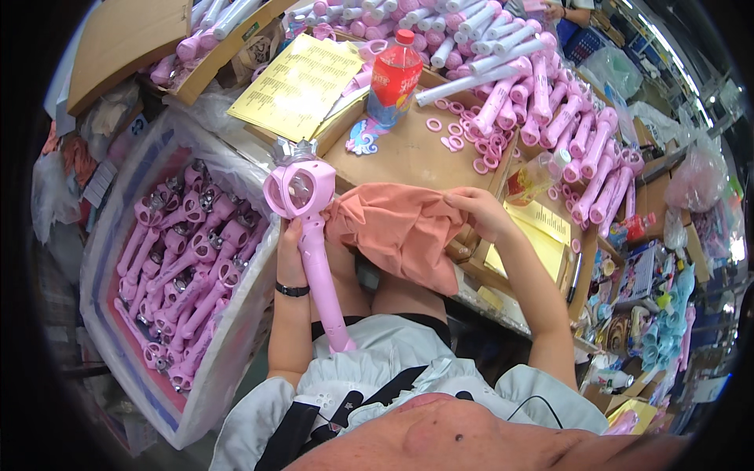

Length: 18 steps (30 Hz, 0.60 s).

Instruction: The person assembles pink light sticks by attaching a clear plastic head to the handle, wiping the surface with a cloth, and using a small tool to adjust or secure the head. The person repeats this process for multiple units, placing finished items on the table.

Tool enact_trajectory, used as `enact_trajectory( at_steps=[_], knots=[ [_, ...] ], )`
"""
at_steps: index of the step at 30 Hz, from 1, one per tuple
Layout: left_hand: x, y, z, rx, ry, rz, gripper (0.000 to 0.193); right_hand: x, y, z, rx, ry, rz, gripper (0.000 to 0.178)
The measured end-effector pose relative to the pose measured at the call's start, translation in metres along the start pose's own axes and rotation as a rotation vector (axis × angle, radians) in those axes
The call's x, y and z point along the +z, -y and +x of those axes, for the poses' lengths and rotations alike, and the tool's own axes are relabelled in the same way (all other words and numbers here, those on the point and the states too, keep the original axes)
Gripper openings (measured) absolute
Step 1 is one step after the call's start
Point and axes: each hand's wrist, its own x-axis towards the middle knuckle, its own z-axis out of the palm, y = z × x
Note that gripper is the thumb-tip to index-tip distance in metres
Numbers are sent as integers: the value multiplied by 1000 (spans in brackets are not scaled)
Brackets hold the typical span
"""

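Note:
A pink toy wand [318,271] with a hollow round head and a silver crown stands nearly upright before me, its lower end near my lap. My left hand [291,255] is closed on it just below the head; most of those fingers are hidden behind the wand. A salmon-coloured cloth [404,228] stretches from beside the wand's head to my right hand [479,213], which pinches its far right edge. The cloth hangs crumpled over the table's near edge and my knees. Whether my left fingers also grip the cloth cannot be seen.
Left of me, a plastic-lined bin [177,133] holds several similar wands. On the brown work surface [393,161] stand a red-capped bottle [395,78] and a clear cup [534,177]. Pink rings [455,129], yellow sheets [302,78] and piled wand handles [542,94] lie around them.

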Motion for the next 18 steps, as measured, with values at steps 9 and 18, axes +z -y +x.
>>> enact_trajectory(
  at_steps=[9, 18],
  knots=[
    [7, -4, 1, -95, 148, -106, 61, 26, 33, 21, -676, -132, 790, 47],
    [-1, -7, 4, -54, 144, -163, 57, 34, 139, 108, -923, -316, 426, 23]
  ],
)
